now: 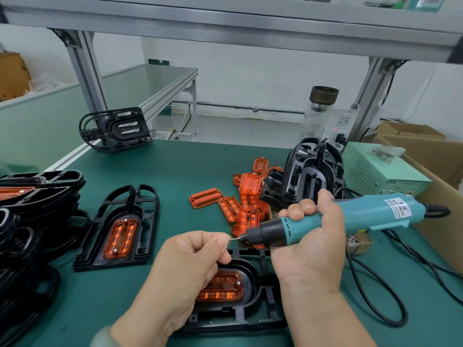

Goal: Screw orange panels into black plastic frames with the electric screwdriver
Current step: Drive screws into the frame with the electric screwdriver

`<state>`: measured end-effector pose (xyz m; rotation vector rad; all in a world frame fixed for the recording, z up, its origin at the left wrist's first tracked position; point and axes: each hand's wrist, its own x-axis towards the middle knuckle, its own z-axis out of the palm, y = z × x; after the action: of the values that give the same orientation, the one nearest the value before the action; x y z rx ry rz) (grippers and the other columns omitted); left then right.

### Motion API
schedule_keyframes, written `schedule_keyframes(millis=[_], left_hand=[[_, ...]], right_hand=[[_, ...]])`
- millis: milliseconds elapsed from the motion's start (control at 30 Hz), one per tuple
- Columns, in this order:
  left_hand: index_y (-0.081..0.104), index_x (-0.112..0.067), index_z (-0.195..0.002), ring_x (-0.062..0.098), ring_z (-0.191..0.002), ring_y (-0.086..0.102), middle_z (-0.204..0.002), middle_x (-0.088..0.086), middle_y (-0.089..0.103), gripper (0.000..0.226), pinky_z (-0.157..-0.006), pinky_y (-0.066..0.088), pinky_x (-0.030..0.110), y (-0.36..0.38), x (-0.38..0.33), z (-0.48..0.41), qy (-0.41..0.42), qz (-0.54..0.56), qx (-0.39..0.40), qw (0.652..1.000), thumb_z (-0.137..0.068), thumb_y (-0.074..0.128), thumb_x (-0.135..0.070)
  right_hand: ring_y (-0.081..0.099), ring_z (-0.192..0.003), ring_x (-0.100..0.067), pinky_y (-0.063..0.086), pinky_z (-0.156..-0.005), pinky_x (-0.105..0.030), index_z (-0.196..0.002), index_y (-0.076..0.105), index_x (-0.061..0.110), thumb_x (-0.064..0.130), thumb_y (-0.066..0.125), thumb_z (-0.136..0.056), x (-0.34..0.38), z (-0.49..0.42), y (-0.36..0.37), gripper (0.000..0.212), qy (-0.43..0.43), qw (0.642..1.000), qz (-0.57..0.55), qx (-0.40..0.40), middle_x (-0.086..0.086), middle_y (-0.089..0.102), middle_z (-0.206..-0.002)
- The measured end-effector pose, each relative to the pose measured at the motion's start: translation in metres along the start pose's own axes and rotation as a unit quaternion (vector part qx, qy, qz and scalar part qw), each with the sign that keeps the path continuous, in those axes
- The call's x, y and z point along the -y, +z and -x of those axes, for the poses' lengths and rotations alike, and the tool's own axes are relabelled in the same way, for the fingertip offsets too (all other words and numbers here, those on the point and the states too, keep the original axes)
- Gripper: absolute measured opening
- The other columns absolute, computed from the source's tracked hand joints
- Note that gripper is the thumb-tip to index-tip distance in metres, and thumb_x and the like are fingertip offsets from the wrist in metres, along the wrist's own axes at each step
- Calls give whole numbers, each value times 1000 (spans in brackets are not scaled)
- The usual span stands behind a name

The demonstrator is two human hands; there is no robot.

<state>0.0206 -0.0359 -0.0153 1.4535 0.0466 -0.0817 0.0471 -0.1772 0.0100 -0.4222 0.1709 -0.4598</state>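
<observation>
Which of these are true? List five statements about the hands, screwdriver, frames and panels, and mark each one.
1. The right hand grips the electric screwdriver. True.
2. The left hand is empty. False: its fingers pinch a screw at the screwdriver's bit.
3. The frame under the hands holds an orange panel. True.
4. The loose orange panels sit in a box. False: they lie heaped on the green mat.
5. The second frame, left of the hands, has no panel. False: a fitted panel sits in it.
</observation>
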Motion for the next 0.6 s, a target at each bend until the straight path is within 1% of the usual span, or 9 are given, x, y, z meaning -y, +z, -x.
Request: schedule_keyframes(millis=[67,233,333,400,467,600], left_hand=[[66,-9,-57,10,-39,23,-45,5,36,33,-38,23,15,-2,0,-1,3,-3,6,1000,-62,66,-42],[64,-11,-57,13,-42,25,-43,4,36,43,-41,27,16,-6,2,-3,38,-61,16,997,-62,64,-54],[65,-12,-57,12,-42,29,-42,2,41,43,-42,28,16,-9,2,-4,51,-79,18,995,-70,68,-54],[67,-12,-59,11,-41,32,-45,4,46,38,-41,29,16,-8,1,-4,43,-45,26,998,-67,73,-49],[70,-13,-62,8,-40,38,-50,5,54,31,-39,31,16,-6,0,-5,27,4,26,999,-60,70,-44],[69,-12,-57,7,-38,40,-49,5,56,28,-38,34,14,-3,-2,-4,12,10,19,1000,-59,68,-40]], right_hand=[[44,-44,-6,44,-51,-18,-85,52,24,18,59,-90,0,0,0,11,-1,1000,1,1,10,46,-56],[44,-44,-6,45,-51,-17,-85,52,24,18,63,-84,0,0,1,12,4,1000,-8,9,10,47,-56],[44,-44,-6,45,-52,-18,-86,52,24,18,60,-89,-1,1,1,10,4,1000,-5,9,10,46,-57],[44,-45,-6,45,-52,-20,-86,51,23,19,59,-90,0,1,0,10,10,1000,-9,9,10,46,-58],[44,-45,-6,45,-52,-19,-86,50,23,19,59,-89,1,1,0,11,12,1000,-15,9,10,46,-58],[45,-46,-6,45,-53,-19,-87,50,24,19,59,-89,2,1,-1,10,0,1000,-14,18,11,47,-58]])
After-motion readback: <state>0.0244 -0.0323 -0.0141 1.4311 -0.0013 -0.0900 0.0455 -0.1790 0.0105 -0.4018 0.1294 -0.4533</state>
